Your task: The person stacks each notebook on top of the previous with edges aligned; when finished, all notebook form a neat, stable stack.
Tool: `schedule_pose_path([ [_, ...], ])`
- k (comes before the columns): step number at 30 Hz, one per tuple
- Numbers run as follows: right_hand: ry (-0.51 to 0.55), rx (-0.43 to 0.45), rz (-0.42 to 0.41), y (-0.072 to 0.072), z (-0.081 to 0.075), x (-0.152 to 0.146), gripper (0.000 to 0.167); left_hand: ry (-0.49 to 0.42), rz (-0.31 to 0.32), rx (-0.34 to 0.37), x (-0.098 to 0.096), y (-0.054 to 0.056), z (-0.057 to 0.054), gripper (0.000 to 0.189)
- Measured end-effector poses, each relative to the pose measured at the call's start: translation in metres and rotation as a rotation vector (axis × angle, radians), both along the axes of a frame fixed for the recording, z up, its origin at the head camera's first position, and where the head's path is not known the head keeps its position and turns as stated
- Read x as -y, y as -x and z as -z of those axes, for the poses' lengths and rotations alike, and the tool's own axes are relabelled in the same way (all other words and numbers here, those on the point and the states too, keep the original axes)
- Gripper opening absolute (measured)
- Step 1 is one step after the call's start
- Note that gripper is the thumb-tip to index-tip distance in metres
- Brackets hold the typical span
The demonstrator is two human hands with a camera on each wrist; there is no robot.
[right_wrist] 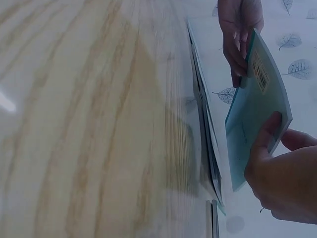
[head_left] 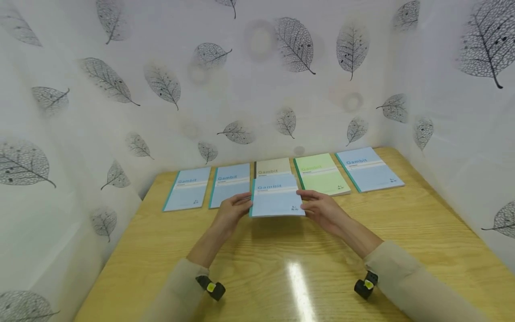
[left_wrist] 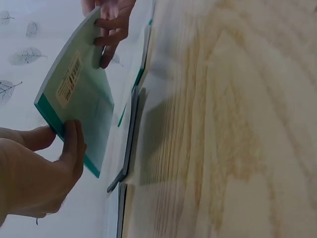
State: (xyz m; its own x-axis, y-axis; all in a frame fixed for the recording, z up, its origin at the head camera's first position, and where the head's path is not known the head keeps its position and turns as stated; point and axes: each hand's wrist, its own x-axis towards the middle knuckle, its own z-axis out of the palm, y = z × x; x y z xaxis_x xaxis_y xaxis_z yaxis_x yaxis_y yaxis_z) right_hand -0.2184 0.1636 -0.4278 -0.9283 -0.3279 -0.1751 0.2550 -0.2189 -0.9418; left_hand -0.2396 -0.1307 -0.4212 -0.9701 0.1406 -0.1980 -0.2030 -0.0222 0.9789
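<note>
A light blue "Gambit" notebook (head_left: 277,197) with a teal spine is held up off the table between both hands. At its left, spine edge my left hand (head_left: 232,210) pinches it, thumb on one face and fingers on the other. My right hand (head_left: 323,211) grips the opposite edge the same way. In the left wrist view the back of the notebook (left_wrist: 89,104) shows a barcode label. Behind the raised notebook lies a beige notebook (head_left: 273,166) with a dark spine, its lower part hidden.
Two light blue notebooks, the outer left one (head_left: 187,190) and its neighbour (head_left: 232,181), lie to the left. A green notebook (head_left: 322,174) and another light blue notebook (head_left: 370,170) lie to the right. A leaf-patterned curtain (head_left: 257,103) stands behind the wooden table (head_left: 257,264).
</note>
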Motion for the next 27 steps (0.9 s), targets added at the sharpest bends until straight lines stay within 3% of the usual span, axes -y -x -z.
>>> schedule_pose_path([
  [6,-0.091,0.01,0.029,0.021,0.007,0.003,0.059,0.051,-0.001,0.05,-0.004,0.022,0.004,0.047],
  [14,-0.19,0.029,0.16,0.049,0.011,0.008,0.059,0.113,-0.012,0.067,-0.011,0.048,0.004,0.045],
  [27,-0.295,0.007,0.144,0.079,0.006,0.019,0.053,0.147,-0.036,0.144,-0.025,0.079,0.002,0.046],
])
